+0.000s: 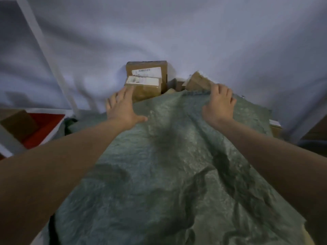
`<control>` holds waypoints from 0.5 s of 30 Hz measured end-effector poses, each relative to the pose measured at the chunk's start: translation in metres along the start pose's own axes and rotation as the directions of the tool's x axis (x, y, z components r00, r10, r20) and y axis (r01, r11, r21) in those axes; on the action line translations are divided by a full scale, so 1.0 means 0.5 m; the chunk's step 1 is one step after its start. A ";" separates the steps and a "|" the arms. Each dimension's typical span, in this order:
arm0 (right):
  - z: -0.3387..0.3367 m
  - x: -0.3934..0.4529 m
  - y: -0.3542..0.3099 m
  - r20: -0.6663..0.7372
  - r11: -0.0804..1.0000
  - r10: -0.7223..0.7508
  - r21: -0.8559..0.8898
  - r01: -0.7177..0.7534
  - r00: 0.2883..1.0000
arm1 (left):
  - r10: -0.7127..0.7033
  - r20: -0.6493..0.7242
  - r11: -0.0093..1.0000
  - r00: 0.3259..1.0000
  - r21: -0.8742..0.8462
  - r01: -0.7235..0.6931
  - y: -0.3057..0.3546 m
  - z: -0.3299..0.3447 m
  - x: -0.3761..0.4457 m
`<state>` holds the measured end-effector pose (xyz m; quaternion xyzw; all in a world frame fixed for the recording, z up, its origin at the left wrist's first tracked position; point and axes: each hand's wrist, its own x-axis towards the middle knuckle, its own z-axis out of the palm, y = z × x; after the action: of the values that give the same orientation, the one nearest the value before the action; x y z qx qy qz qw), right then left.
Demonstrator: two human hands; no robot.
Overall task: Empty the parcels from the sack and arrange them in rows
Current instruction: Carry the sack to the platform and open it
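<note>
Green sack (pixel 168 174) fills most of what lies under me, its woven cloth lumpy with parcels I cannot see, its mouth pointing away from me onto a pale sheet (pixel 177 32) spread over the surface beyond. Out of that mouth two labelled brown boxes show, a bigger one (pixel 146 69) behind and a smaller one (pixel 143 89) leaning in front of it, and a third box (pixel 196 82) pokes out tilted to the right, with scraps of more cardboard between them. My left hand (pixel 122 108) is flat and spread, fingers straight, fingertips at the near corner of the smaller box, gripping nothing. My right hand (pixel 219 103) has its fingers curled over the sack's rim, pinching the cloth just beside the tilted box. To my mind the emptying has barely begun and no rows exist yet. If I lift the rim too sharply the hidden load may slide out in a heap, knock the leaning box over and scatter parcels toward the red tray (pixel 42 128) on my left
</note>
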<state>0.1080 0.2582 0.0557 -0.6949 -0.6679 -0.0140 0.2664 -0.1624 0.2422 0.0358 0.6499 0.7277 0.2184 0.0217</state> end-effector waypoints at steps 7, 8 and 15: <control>-0.062 0.127 0.158 0.189 0.991 -0.027 -0.121 0.050 0.982 | 0.118 0.252 0.973 0.960 0.161 -0.162 0.079 0.102 0.054; -0.064 0.136 0.174 0.220 0.989 -0.050 -0.126 0.080 0.974 | 0.107 0.273 0.971 0.956 0.179 -0.159 0.083 0.113 0.058; -0.043 0.139 0.196 0.274 0.948 -0.183 -0.204 0.243 0.944 | 0.004 0.269 0.979 0.963 0.195 -0.058 0.114 0.153 0.081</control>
<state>0.2142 0.3174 0.0657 -0.6408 -0.7614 -0.0336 0.0920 -0.0912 0.3063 -0.0032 0.6836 0.7261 0.0545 0.0507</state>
